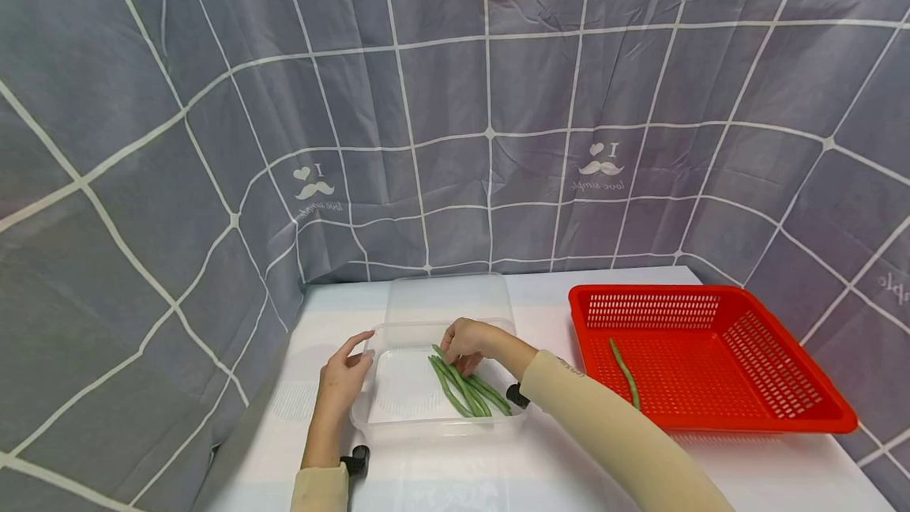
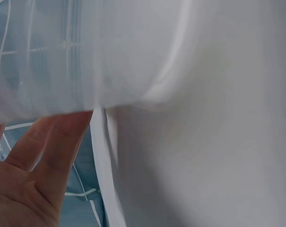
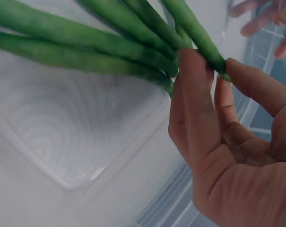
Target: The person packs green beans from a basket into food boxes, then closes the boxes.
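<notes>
My right hand (image 1: 469, 344) is over a clear plastic container (image 1: 398, 420), pinching the end of a green bean (image 3: 197, 33) between thumb and fingertips. Several other green beans (image 3: 86, 40) lie side by side in the container, their ends close to those fingers in the right wrist view. At the container's left wall is my left hand (image 1: 343, 379), its fingers fairly straight and touching the outside near the rim. The left wrist view shows its fingers (image 2: 62, 137) against the translucent wall (image 2: 48, 80), with the tips partly hidden behind it.
To the right stands a red plastic basket (image 1: 711, 374) with one green bean (image 1: 626, 374) in it. A clear flat lid (image 1: 448, 299) lies behind the container on the white table (image 1: 313, 314). A grey checked curtain (image 1: 455, 101) surrounds the table's back and sides.
</notes>
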{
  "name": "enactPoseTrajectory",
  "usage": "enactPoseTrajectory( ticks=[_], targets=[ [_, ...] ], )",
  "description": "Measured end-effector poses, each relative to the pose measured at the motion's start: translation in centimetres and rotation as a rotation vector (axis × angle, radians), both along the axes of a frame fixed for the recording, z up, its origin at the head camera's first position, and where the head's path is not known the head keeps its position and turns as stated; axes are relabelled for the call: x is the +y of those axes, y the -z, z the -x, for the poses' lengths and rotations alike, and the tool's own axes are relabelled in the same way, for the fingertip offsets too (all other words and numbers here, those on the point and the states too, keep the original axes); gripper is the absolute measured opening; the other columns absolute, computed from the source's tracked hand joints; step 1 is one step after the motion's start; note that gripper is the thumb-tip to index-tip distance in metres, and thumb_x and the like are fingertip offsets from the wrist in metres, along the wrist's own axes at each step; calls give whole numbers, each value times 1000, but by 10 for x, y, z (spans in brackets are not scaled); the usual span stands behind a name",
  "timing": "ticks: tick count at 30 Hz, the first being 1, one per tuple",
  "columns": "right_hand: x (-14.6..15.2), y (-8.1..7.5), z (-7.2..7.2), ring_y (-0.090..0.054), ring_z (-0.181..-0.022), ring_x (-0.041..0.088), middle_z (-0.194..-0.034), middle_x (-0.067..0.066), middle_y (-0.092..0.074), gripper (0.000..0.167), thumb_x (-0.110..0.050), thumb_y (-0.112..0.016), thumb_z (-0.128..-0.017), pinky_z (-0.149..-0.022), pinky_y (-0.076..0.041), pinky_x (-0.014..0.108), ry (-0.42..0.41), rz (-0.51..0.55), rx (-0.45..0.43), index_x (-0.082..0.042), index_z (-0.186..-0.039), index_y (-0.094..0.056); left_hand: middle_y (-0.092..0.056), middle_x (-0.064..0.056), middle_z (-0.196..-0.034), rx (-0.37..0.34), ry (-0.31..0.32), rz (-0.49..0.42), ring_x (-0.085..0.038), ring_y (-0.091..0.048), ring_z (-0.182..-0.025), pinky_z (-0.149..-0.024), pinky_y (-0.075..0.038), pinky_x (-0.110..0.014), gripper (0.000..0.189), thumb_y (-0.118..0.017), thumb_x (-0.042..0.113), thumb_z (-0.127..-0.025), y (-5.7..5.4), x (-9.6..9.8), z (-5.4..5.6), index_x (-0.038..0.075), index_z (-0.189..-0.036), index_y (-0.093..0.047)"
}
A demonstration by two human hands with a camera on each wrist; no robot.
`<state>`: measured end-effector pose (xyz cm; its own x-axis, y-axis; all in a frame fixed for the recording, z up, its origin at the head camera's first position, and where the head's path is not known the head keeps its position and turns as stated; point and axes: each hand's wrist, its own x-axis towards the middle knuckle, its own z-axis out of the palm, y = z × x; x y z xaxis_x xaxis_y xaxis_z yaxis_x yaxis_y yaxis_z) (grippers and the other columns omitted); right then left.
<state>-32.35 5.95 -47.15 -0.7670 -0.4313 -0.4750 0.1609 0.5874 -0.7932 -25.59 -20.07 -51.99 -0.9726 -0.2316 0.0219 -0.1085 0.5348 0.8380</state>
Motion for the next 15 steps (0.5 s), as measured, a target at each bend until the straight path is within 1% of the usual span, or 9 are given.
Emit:
enactPoseTrajectory(
  ticks=[5,10,13,15],
  targets=[
    [-6,3,-7,-63,-61,17,-73,7,-64,8,5,-72,-92,-65,-63,36,-10,-79,56,-2,-95,-69,-70,-25,-137,-3,5,-3,-44,-69,-125,-78,-59,-43,44,-60,26,-104,0,0,-1,29,-148,-62],
    [-9,4,-12,-61,-58,15,-68,6,-63,9,5,-72,-91,-61,-61,33,-4,-136,80,-3,-90,-69,-70,-26,-138,-4,16,1,-44,-69,-125,-77,-58,-42,44,-59,27,-105,-1,-1,-3,29,-149,-62],
    [-10,5,-13,-61,-57,15,-68,6,-64,7,6,-72,-91,-59,-60,32,-1,-149,94,-1,-91,-71,-70,-26,-138,-6,13,3,-43,-69,-124,-75,-58,-41,44,-59,27,-105,-1,-1,-3,29,-148,-62],
    [-11,5,-13,-61,-57,15,-68,7,-65,7,6,-73,-90,-59,-60,32,-2,-155,105,0,-94,-72,-69,-26,-138,-8,8,4,-43,-69,-125,-76,-58,-42,44,-59,27,-104,-1,0,-3,29,-148,-62]
  ],
)
